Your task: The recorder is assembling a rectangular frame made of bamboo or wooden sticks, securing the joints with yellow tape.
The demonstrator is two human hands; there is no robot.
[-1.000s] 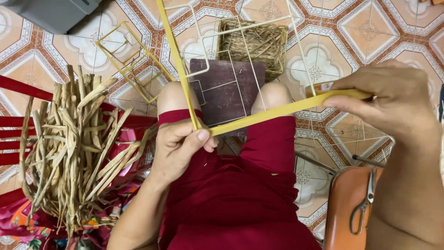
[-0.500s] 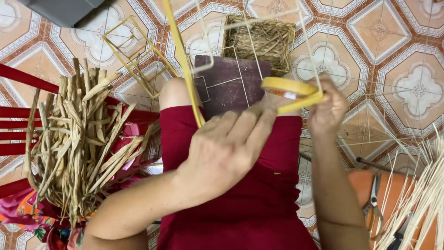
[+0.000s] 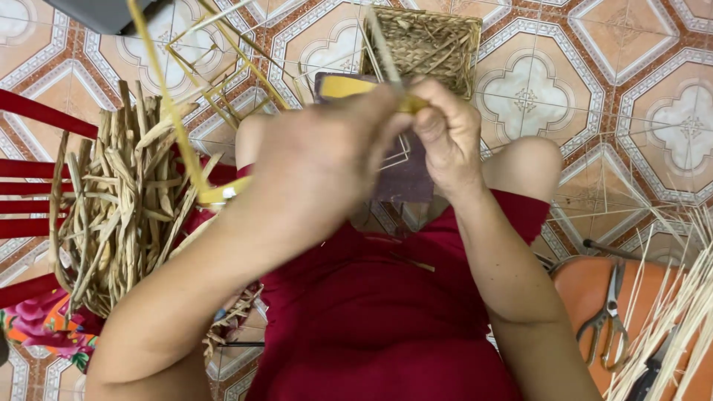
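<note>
Both hands raised over lap, working yellow strip round wire frame. Right hand fingers pinched strip end; left hand closed on strip near same spot. Weaving step underway; next move likely needs firm pull tight.

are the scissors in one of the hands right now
No, the scissors lie on the orange surface at the lower right, while the left hand and the right hand both work a yellow strip.

Yellow strip, tan dried stalks, red skirt.
</note>
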